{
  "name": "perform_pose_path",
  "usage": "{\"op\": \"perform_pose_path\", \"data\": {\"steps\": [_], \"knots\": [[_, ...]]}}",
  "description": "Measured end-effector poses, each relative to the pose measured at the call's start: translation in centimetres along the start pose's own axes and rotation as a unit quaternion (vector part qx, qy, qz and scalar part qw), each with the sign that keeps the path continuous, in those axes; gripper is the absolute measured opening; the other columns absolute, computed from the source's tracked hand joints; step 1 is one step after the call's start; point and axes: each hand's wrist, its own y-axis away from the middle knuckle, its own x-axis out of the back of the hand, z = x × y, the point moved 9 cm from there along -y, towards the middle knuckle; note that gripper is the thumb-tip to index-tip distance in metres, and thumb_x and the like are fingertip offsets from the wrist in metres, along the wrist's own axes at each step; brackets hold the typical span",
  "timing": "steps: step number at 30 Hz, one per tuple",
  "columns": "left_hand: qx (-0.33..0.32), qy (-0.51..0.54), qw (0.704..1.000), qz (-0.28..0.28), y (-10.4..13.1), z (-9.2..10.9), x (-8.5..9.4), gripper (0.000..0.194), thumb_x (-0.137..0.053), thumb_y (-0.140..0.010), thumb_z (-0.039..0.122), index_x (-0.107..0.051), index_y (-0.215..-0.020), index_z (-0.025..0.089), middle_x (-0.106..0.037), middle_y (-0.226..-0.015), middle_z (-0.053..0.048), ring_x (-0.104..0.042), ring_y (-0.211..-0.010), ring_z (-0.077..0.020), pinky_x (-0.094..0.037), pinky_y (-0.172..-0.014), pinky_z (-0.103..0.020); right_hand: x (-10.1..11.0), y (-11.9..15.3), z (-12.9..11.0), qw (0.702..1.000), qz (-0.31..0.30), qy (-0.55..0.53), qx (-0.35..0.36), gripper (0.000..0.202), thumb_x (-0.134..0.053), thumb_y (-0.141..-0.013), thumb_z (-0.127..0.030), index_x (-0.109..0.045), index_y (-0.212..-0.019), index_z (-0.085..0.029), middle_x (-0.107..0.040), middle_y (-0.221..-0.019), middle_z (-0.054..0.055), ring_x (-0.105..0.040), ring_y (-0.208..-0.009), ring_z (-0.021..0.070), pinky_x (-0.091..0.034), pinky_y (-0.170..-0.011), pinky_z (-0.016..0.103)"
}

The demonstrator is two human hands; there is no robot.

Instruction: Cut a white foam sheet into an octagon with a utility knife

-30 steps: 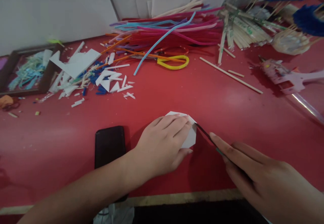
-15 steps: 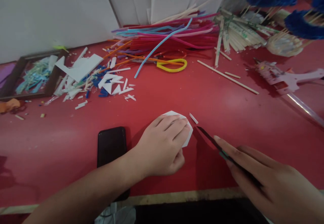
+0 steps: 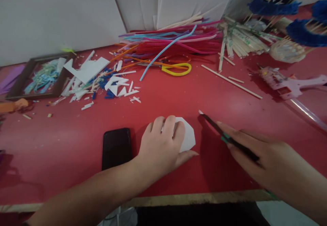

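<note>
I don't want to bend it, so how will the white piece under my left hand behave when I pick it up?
The white piece is probably light, looking small under the left hand. It should be fairly stiff, as its visible edges look straight. Flat-looking, with angular corners, it's unlikely to roll.

LOC: craft wkspc | pipe clnrs (image 3: pixel 178 44), glue gun (image 3: pixel 292 89), wood stix (image 3: pixel 238 44), paper scraps (image 3: pixel 89 70) | red tbl (image 3: pixel 166 98)

Left hand (image 3: pixel 163 142) covers much of the white paper piece (image 3: pixel 188 137); left forearm (image 3: pixel 109 186) hides the phone (image 3: pixel 116 147) at its lower end. Right hand (image 3: pixel 268 163) partly blocks the black knife (image 3: pixel 213 125) — scrap (image 3: pixel 200 112) at tip too small to read. Glue gun (image 3: pixel 292 88) handle — cut by right edge.
</note>
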Motion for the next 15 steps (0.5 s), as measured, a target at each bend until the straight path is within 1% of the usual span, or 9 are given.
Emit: {"op": "perform_pose_path", "data": {"steps": [1,3,5,6,9,11,14,15], "knots": [[-0.013,0.012,1.0,0.001,0.0,0.3,0.1,0.059,-0.07,-0.088,0.063,-0.069,-0.115,0.01,-0.072,-0.117,-0.017,-0.067,-0.097,-0.0318,-0.059,-0.075,-0.041,0.1,-0.1,0.5,1.0,0.002,0.005,-0.005,0.044,-0.045,-0.099,-0.025,-0.066,-0.137,-0.019,-0.081,-0.111,0.012,-0.08,-0.089,0.0296,-0.067,-0.066,0.04],[-0.039,0.042,0.998,0.014,0.0,0.7,0.3,0.043,-0.065,-0.093,0.043,-0.068,-0.118,0.009,-0.071,-0.124,-0.018,-0.066,-0.113,-0.0343,-0.058,-0.09,-0.045,0.3,-0.4,1.0,1.0,0.001,0.016,-0.008,0.044,-0.047,-0.099,-0.026,-0.065,-0.139,-0.021,-0.082,-0.105,0.011,-0.08,-0.079,0.0282,-0.064,-0.055,0.036],[-0.056,0.07,0.996,0.022,0.0,0.8,0.4,0.039,-0.058,-0.092,0.03,-0.067,-0.123,0.009,-0.069,-0.132,-0.017,-0.062,-0.126,-0.036,-0.055,-0.102,-0.048,0.6,-0.6,0.9,1.0,0.003,0.016,0.001,0.043,-0.048,-0.1,-0.025,-0.064,-0.14,-0.019,-0.082,-0.1,0.011,-0.08,-0.076,0.0264,-0.063,-0.054,0.033],[-0.059,0.08,0.995,0.019,0.0,0.8,0.3,0.04,-0.056,-0.091,0.027,-0.067,-0.124,0.009,-0.068,-0.135,-0.017,-0.06,-0.13,-0.0369,-0.054,-0.104,-0.05,0.7,-0.8,0.7,1.0,0.006,0.009,0.01,0.043,-0.048,-0.1,-0.024,-0.063,-0.14,-0.018,-0.081,-0.099,0.01,-0.08,-0.077,0.0253,-0.063,-0.057,0.032],[-0.069,0.099,0.993,0.002,0.0,0.8,0.0,0.043,-0.057,-0.085,0.025,-0.066,-0.123,0.007,-0.067,-0.135,-0.019,-0.059,-0.131,-0.0397,-0.054,-0.105,-0.052,0.6,-1.2,-0.4,0.999,-0.004,-0.014,0.035,0.043,-0.048,-0.1,-0.021,-0.062,-0.141,-0.016,-0.081,-0.099,0.011,-0.08,-0.081,0.0226,-0.064,-0.064,0.03],[-0.081,0.105,0.991,-0.003,0.0,0.8,0.0,0.044,-0.059,-0.083,0.026,-0.066,-0.122,0.006,-0.067,-0.134,-0.02,-0.06,-0.13,-0.041,-0.053,-0.107,-0.053,0.4,-1.4,-0.9,0.999,-0.01,-0.022,0.046,0.043,-0.048,-0.101,-0.019,-0.062,-0.141,-0.016,-0.081,-0.108,0.012,-0.08,-0.087,0.0231,-0.065,-0.067,0.03],[-0.104,0.107,0.989,-0.008,0.0,1.1,0.0,0.047,-0.06,-0.088,0.032,-0.064,-0.126,0.005,-0.067,-0.133,-0.021,-0.06,-0.131,-0.0411,-0.052,-0.108,-0.053,-0.1,-1.8,-1.4,0.998,-0.025,-0.036,0.049,0.046,-0.047,-0.101,-0.018,-0.059,-0.145,-0.018,-0.078,-0.124,0.012,-0.078,-0.103,0.0243,-0.066,-0.079,0.033],[-0.113,0.106,0.988,-0.01,-0.1,1.2,-0.1,0.048,-0.061,-0.091,0.036,-0.062,-0.128,0.004,-0.067,-0.133,-0.021,-0.06,-0.131,-0.0404,-0.052,-0.107,-0.053,-0.3,-2.0,-1.4,0.998,-0.029,-0.041,0.049,0.047,-0.047,-0.101,-0.017,-0.058,-0.147,-0.019,-0.077,-0.126,0.012,-0.078,-0.104,0.0243,-0.066,-0.081,0.034]]}}
